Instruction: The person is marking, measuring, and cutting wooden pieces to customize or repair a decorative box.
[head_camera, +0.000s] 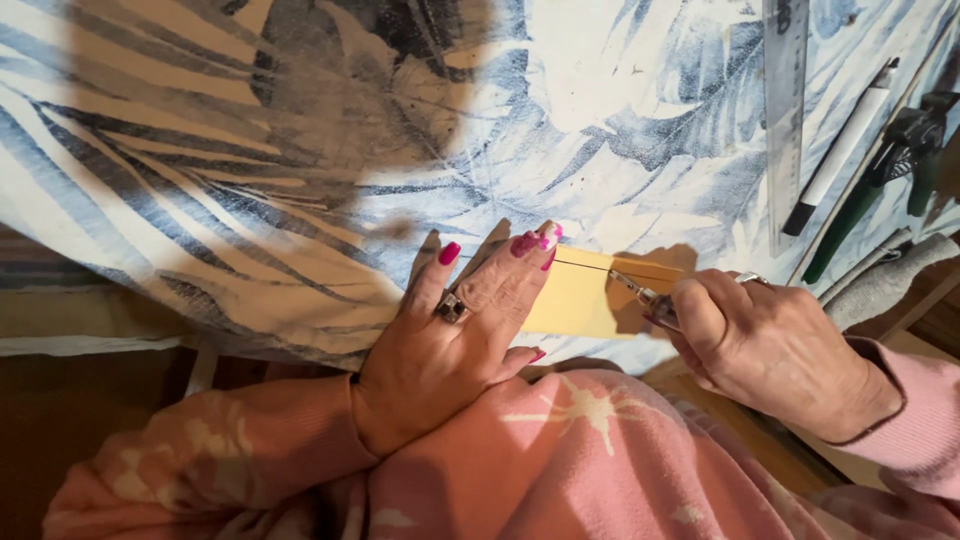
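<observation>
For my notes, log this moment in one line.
left hand: presses yellow card | right hand: holds thin tool on card | surface: leaf-print cloth

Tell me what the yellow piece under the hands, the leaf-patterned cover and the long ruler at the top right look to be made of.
Yellow piece: probably thin card or paper, matt and flat, with a straight dark line across it; the left hand presses it down.
Leaf-patterned cover: woven cloth, matt, with soft folds at its edge.
Ruler: likely metal, grey with a dull sheen and fine markings.
</observation>
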